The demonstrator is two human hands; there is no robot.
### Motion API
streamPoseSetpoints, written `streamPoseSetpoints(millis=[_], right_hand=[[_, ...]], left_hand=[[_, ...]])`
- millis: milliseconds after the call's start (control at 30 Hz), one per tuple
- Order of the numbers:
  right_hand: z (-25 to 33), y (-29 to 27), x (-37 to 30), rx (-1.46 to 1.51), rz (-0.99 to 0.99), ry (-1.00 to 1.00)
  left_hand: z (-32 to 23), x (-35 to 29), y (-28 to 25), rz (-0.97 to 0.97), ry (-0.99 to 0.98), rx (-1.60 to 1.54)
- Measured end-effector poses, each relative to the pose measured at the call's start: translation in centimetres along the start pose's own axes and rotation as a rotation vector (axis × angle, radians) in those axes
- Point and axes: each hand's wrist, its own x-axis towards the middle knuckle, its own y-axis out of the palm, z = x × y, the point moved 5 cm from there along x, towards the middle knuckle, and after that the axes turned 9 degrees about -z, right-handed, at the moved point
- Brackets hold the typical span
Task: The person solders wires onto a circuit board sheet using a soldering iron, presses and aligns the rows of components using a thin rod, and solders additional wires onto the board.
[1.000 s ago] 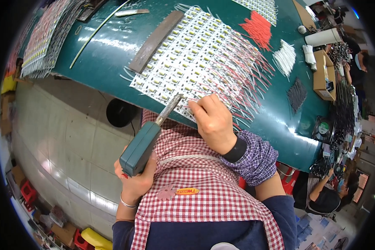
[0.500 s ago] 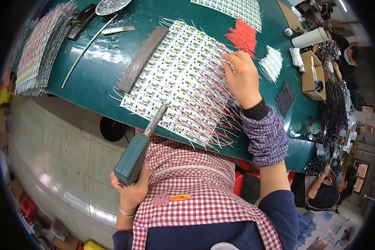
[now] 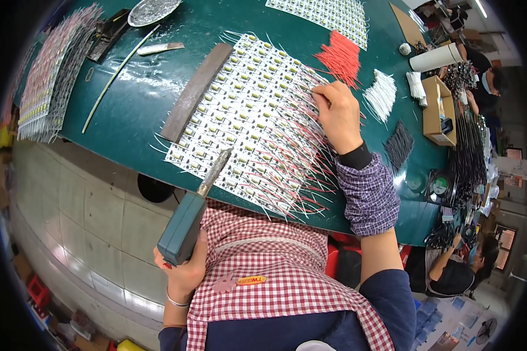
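By the board wires, the right hand curls palm-down.

Left hand, lower left of centre, grips green tool; metal tip at lower part of white circuit board. Right hand, right of centre, at board's wires; pinch unclear. Brown bar along board's left edge. Red strands, upper right. Metal dish, upper left.
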Motion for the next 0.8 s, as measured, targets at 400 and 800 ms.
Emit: streamPoseSetpoints(millis=[400,800], right_hand=[[-1.7,-3.9,-0.8,0.035,0.002,0.191],[-1.2,2.0,3.3,-0.116,0.118,-0.050]], left_hand=[[-0.1,0.3,0.2,0.023,-0.004,0.029],[-0.4,0.0,0.1,-0.001,0.035,0.031]])
